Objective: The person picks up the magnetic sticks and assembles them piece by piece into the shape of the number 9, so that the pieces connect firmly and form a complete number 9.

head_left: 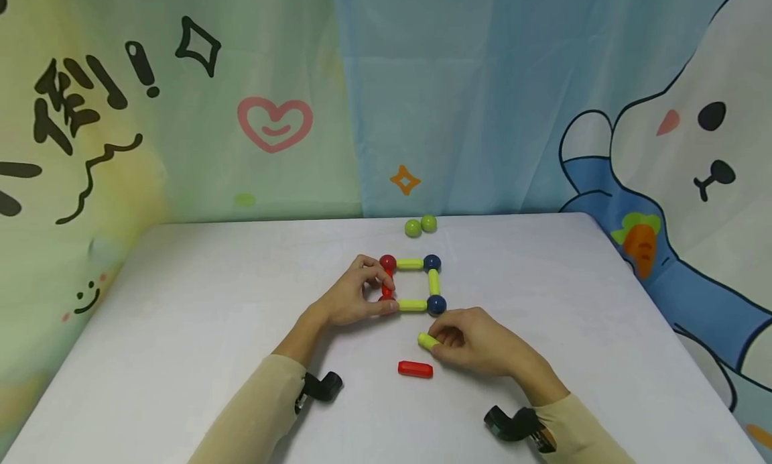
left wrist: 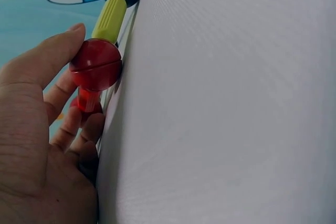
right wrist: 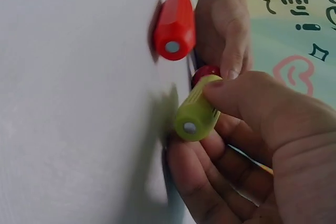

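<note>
A square of magnetic rods and balls lies on the table. It has two red balls [head_left: 388,263] on the left, two blue balls [head_left: 437,306] on the right, a red rod [head_left: 387,281] at the left side and yellow-green rods [head_left: 410,265] on the others. My left hand [head_left: 356,295] holds that left side, its thumb against the near red ball [left wrist: 96,72] and fingers by the red rod. Just right of the near blue corner, my right hand [head_left: 482,340] pinches a loose yellow-green rod [right wrist: 197,116] between thumb and fingers, a metal end facing the right wrist camera.
A loose red rod [head_left: 415,369] lies on the white table [head_left: 211,357], nearer me than the square. Two green balls [head_left: 413,228] sit together close to the far table edge. Behind hangs a printed curtain [head_left: 458,102].
</note>
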`<state>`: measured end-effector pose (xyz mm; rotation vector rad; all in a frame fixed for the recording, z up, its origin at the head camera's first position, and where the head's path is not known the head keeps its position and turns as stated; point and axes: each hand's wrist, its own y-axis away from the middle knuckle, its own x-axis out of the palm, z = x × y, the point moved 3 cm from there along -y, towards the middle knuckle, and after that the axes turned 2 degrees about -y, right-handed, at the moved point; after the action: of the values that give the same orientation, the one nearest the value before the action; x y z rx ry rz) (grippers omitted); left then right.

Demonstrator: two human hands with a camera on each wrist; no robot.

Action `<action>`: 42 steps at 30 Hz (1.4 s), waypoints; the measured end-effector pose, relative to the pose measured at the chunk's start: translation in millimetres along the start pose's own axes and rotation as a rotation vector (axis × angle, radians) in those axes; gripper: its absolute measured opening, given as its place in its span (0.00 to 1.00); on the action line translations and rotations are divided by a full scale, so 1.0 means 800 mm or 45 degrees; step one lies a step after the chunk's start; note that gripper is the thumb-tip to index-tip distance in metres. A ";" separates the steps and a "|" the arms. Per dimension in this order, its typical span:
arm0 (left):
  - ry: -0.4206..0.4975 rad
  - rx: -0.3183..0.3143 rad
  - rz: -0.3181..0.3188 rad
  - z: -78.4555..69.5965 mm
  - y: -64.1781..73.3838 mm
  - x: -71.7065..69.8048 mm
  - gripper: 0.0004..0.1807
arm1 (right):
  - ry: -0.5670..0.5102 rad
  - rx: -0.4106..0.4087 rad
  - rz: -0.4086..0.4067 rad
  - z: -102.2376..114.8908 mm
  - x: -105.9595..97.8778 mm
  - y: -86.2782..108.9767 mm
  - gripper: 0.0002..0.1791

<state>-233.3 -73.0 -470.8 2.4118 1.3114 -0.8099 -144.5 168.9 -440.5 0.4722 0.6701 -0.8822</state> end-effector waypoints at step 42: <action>-0.012 0.008 -0.030 0.000 0.001 0.004 0.14 | -0.746 0.455 -0.136 -0.025 0.002 0.006 0.16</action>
<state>-231.1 -71.3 -472.2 2.3991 1.3381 -0.8317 -146.6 183.0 -454.9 0.4658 -0.0030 -1.1825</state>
